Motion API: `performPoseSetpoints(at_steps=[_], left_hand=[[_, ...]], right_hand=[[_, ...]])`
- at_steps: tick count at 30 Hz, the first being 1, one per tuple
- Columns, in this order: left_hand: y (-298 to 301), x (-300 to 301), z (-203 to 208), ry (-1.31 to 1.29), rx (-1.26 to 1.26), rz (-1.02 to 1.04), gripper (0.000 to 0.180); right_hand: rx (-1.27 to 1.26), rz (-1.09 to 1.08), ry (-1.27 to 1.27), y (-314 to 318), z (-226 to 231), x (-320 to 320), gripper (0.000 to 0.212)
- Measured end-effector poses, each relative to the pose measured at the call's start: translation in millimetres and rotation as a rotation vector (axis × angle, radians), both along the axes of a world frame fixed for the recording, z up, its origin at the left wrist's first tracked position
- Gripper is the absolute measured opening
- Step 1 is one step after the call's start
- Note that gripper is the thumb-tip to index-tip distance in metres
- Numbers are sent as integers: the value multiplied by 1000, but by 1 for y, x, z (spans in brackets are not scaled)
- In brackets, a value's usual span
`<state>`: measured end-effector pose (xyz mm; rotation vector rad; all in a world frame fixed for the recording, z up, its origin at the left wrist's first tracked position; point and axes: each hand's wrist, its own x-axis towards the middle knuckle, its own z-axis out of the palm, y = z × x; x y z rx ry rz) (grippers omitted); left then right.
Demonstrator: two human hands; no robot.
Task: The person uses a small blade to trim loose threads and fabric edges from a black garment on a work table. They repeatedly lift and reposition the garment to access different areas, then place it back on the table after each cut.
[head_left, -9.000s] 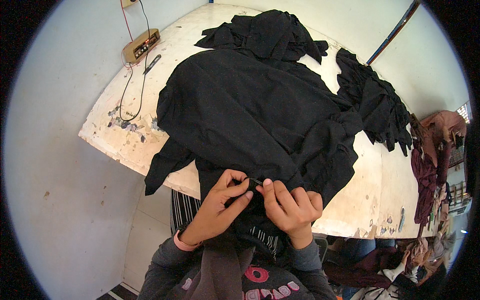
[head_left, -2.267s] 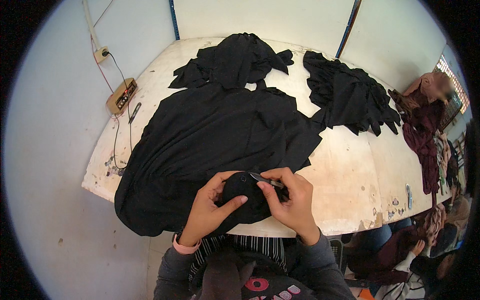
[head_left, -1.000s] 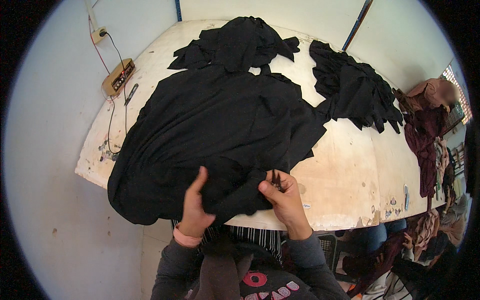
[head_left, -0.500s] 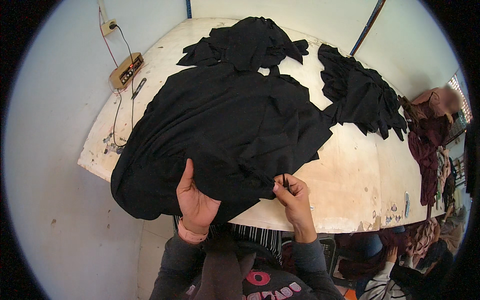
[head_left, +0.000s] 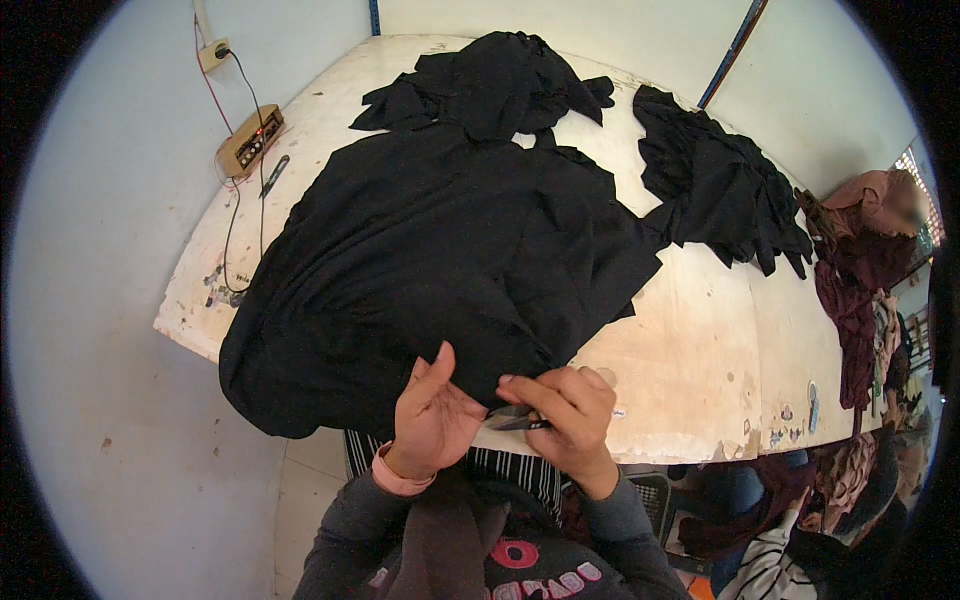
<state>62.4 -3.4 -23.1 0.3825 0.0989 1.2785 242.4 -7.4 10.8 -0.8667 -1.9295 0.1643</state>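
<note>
A big black cloth garment (head_left: 420, 260) lies in folds over the near part of the table and hangs past its front edge. My left hand (head_left: 440, 425) is at its near edge, palm turned up, thumb raised and apart from the fingers. The garment partly hides those fingers. Just to the right, my right hand (head_left: 572, 420) is closed around small dark thread snips (head_left: 520, 420). Their tip points left, close to my left palm. The right thumb and forefinger are near the cloth edge; whether they touch it I cannot tell.
More black cloth lies in a pile (head_left: 500, 85) at the back and another (head_left: 720, 180) at the right. A brown box with cords (head_left: 250, 140) and a dark slim tool (head_left: 275, 176) sit on the pale table (head_left: 680, 390) at left. People with maroon cloth are at right.
My left hand has moved right and slightly down. My right hand has drawn back left and lower, away from the cloth corner it pinched, and the snips now show between both hands.
</note>
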Motion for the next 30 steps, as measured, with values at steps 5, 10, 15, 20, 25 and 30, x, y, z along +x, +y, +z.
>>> performPoseSetpoints(at_steps=[5,10,15,20,25,30], left_hand=[[5,-2,11,-176,102,-150,68],[5,5,16,-451,185,-241,77],[8,-2,15,115,-96,43,65],[0,5,3,619,-38,120,54],[-8,6,3,586,-3,-11,42],[-15,-5,-7,775,191,-112,43]], right_hand=[[85,89,8,-5,-4,-6,52],[96,31,-267,-3,2,-18,49],[-128,349,47,-9,1,-6,38],[-149,166,225,-8,6,3,24],[-172,-200,307,-11,29,-5,25],[139,-291,-221,-11,17,7,45]])
